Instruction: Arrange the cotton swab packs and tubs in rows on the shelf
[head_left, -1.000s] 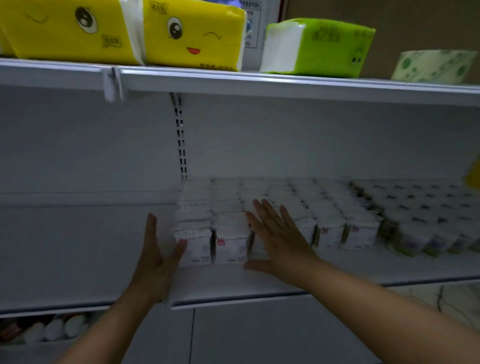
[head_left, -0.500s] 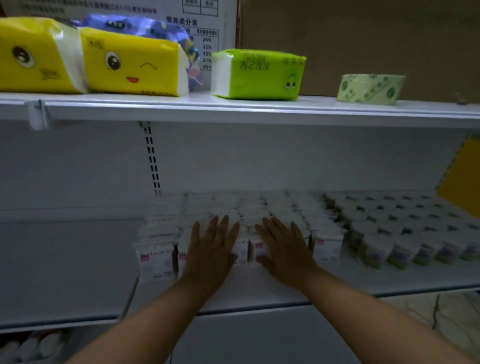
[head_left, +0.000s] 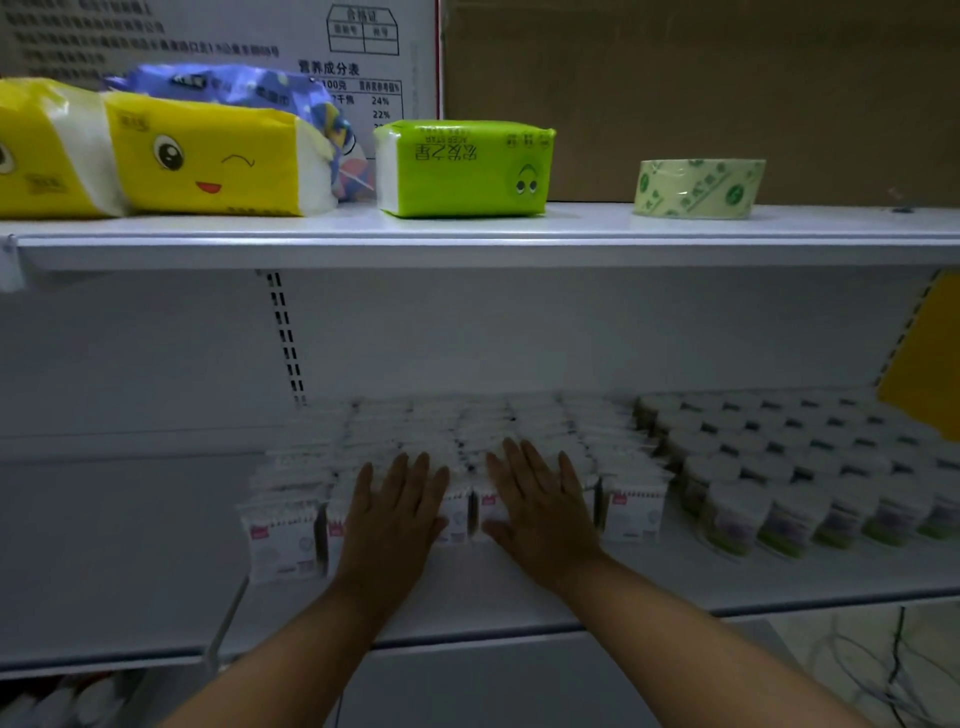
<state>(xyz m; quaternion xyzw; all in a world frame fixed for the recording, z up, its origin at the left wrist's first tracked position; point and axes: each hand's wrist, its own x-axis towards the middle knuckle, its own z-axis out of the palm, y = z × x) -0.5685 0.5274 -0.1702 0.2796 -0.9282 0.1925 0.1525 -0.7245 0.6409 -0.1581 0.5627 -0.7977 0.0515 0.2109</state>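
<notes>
White metal shelving fills the view, dim light. Brown cardboard box (head_left: 675, 78) stands behind the upper shelf (head_left: 467, 244) at 1 o'clock; white printed carton (head_left: 208, 36) beside it at 11 o'clock.

Lower shelf (head_left: 519, 597) spans the frame from 9 to 3 o'clock. Slotted upright (head_left: 285, 338) on the back wall at 10 o'clock.

Cotton swab packs (head_left: 519, 421): white, standing in tight rows from the shelf's front edge to the back wall, block centred just below frame centre. Cotton swab tubs (head_left: 779, 452): round, white-lidded, in diagonal rows at 3 o'clock, just beside the right edge of the packs. Yellow panel (head_left: 930, 374) at the far right, above the tubs.

Upper shelf, 9 to 2 o'clock: two yellow tissue packs (head_left: 208, 161) with cartoon faces, a blue-purple pack (head_left: 234, 85) behind them, one green tissue pack (head_left: 462, 166), then well apart a roll of pale green printed tape (head_left: 698, 188) lying flat.

Left hand (head_left: 395, 514): flat, fingers straight and slightly spread, pressed against front-row packs left of the block's middle; grips nothing. Right hand (head_left: 540, 509): same posture, flat on the front-row packs just to its right; grips nothing. Hands near each other, not touching.

Cables (head_left: 893, 670) on the floor at 4 o'clock. Items below at 7 o'clock too blurred to identify.
</notes>
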